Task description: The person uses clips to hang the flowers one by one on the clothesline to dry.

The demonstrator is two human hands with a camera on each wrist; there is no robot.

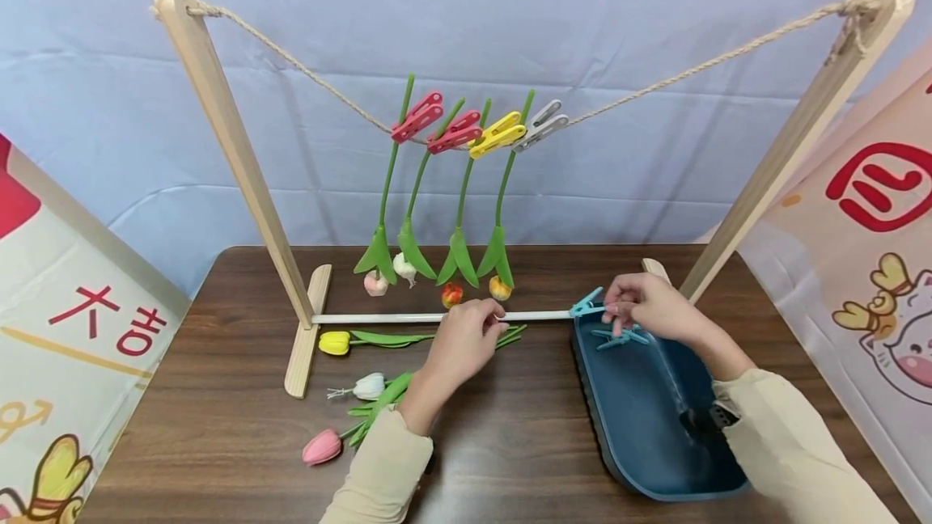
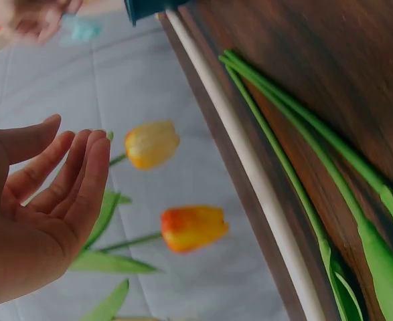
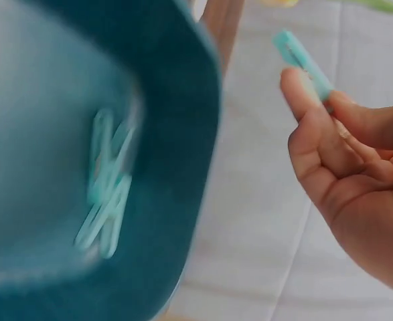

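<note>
My right hand point(image 1: 646, 306) pinches a light-blue clothespin point(image 1: 586, 303) between thumb and fingers, above the far rim of a dark blue basin point(image 1: 633, 427). In the right wrist view, more clothespins of that colour point(image 3: 109, 180) lie inside the basin. My left hand point(image 1: 466, 342) is over the table, its fingers loosely bent around nothing. Beneath and beside it lie artificial tulips: a yellow one point(image 1: 335, 343), a white one point(image 1: 369, 386) and a pink one point(image 1: 322, 446). Past the left hand, an orange tulip point(image 2: 194, 228) hangs head down in the left wrist view.
Two wooden posts point(image 1: 236, 152) carry a sagging rope point(image 1: 699, 67). Several tulips hang from it by red point(image 1: 417, 116), yellow point(image 1: 498, 134) and grey clothespins point(image 1: 540, 126). Low between the posts runs a white rod point(image 1: 386, 319), just above the brown tabletop point(image 1: 510, 443).
</note>
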